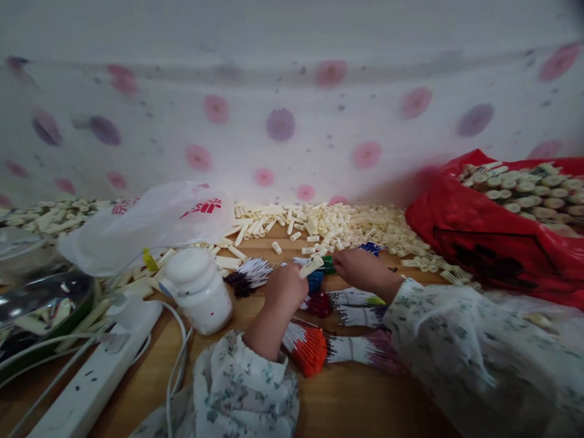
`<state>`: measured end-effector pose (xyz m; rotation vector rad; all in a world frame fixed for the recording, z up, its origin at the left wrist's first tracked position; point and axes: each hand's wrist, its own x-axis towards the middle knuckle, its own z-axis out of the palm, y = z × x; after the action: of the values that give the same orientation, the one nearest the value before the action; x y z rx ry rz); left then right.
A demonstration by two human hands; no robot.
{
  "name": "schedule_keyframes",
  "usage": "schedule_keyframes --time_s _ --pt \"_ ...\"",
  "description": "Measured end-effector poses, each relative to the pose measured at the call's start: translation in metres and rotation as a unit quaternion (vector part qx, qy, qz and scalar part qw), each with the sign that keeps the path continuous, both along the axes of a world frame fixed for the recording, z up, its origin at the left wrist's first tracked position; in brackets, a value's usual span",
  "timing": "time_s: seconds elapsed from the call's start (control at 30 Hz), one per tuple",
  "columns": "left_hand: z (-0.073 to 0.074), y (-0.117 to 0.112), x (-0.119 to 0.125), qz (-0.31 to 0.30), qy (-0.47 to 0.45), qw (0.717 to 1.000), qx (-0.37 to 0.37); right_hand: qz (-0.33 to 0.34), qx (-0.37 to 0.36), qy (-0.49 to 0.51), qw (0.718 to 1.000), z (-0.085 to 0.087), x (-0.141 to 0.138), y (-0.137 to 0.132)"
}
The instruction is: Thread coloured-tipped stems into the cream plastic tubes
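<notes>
My left hand (284,289) is closed round a small cream plastic tube (310,266) that sticks out to the right of its fingers. My right hand (359,267) is curled, knuckles up, beside the tube's tip; what its fingers hold is hidden. Both hands rest over bundles of thin white sticks with coloured tips: orange (306,348), dark red (318,304), blue (371,247), purple (248,275). A heap of loose cream tubes (332,226) lies just beyond the hands on the wooden table (355,408).
A white jar (199,289) stands left of my left hand, with a white plastic bag (147,222) behind it. A power strip with cables (83,384) and a metal dish (28,304) lie at left. A red bag of finished pieces (522,223) sits at right, against a flowered cloth backdrop.
</notes>
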<state>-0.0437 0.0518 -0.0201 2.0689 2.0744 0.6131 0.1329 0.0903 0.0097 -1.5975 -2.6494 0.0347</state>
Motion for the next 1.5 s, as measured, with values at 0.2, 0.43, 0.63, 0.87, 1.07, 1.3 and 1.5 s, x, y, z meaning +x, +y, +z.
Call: schedule_keyframes --time_s 0.2,0.43,0.63,0.87,1.07,1.3,1.5 --pt "0.009 -0.008 0.004 -0.031 -0.039 0.997 0.066 0.010 0.012 0.060 0.998 0.014 0.033 -0.017" --pt "0.015 -0.009 0.001 -0.127 -0.138 0.972 0.142 0.037 0.029 0.208 0.977 0.002 0.050 -0.036" --pt "0.018 -0.011 0.006 -0.208 -0.131 0.968 0.047 0.069 0.025 0.277 0.958 -0.007 0.047 -0.042" --pt "0.018 -0.027 0.026 -0.171 -0.309 0.931 -0.087 0.130 -0.011 0.465 0.876 -0.015 0.039 -0.051" --pt "0.019 -0.028 0.030 -0.151 -0.370 0.915 -0.046 0.051 -0.135 0.638 0.756 -0.026 0.037 -0.049" --pt "0.019 -0.028 0.033 -0.136 -0.395 0.908 -0.031 0.019 -0.102 0.648 0.754 -0.023 0.028 -0.056" --pt "0.022 -0.033 0.036 -0.181 -0.383 0.905 0.047 0.073 0.024 0.578 0.812 -0.012 0.031 -0.067"
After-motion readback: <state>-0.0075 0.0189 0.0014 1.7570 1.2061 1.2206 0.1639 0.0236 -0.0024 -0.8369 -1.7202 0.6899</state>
